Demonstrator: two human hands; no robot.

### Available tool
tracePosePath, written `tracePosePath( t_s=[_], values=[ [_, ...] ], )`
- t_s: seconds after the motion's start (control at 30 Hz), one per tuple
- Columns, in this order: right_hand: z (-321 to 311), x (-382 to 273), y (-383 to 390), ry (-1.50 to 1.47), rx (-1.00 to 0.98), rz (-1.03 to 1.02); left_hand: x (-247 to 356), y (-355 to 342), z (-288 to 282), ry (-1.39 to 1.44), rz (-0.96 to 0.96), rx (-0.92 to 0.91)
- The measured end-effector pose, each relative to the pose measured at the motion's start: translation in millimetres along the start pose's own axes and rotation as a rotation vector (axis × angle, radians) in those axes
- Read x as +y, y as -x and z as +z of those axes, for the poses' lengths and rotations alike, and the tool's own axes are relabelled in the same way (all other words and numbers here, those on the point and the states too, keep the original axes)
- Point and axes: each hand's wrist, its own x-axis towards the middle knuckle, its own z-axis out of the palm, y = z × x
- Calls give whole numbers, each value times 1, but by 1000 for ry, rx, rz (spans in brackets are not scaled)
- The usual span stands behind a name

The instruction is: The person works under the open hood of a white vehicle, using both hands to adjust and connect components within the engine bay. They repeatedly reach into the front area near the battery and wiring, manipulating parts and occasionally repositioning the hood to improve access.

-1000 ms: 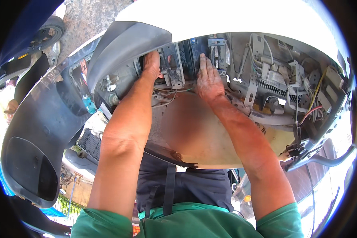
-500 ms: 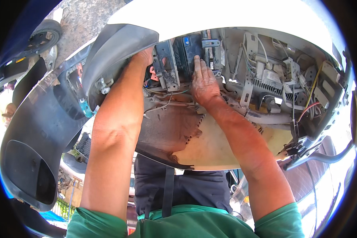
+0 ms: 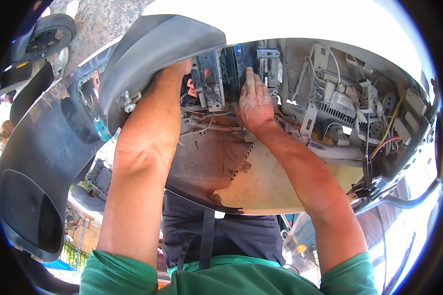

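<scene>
My left hand [image 3: 181, 68] reaches up under a curved dark grey plastic trim [image 3: 152, 37], its fingers mostly hidden there. Beside it are a dusty metal bracket [image 3: 210, 78] and small red parts [image 3: 191, 88]. My right hand [image 3: 256, 102] lies with fingers stretched out, pointing up, fingertips against a dark upright block [image 3: 245, 58] right of that bracket. A hinged metal fitting [image 3: 268, 54] stands just right of this block, and thin wires [image 3: 211, 113] run below the bracket, all inside the opened front of a vehicle.
A white body panel [image 3: 290, 17] spans the top. A finned module [image 3: 337, 105] with wiring sits at right. A large dark molded panel [image 3: 34, 142] curves down the left, a cream plate [image 3: 275, 196] lies below my hands, and a wheel [image 3: 49, 37] shows upper left.
My left hand has shifted slightly up and left, further under the trim, so less of its fingers shows. My right hand stays against the dark block. The view has shifted a little.
</scene>
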Motion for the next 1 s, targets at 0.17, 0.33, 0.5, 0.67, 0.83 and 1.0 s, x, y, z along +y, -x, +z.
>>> tracePosePath(
  t_s=[0.17,0.33,0.5,0.67,0.83,1.0],
  values=[
    [-28,8,-28,-285,134,33,0,4,3,-10,7,-57],
    [-23,18,-55,-119,154,-23,-2,6,7,-19,12,-89],
    [-19,41,-52,-67,209,-183,6,12,7,44,2,-111],
    [-17,43,-68,-111,242,-191,6,15,19,106,-6,-129],
    [-45,7,-100,-836,-323,477,-10,-18,-16,-89,-7,89],
    [0,-7,-131,-1858,-196,1037,-19,-16,-22,-152,21,196]
  ],
)
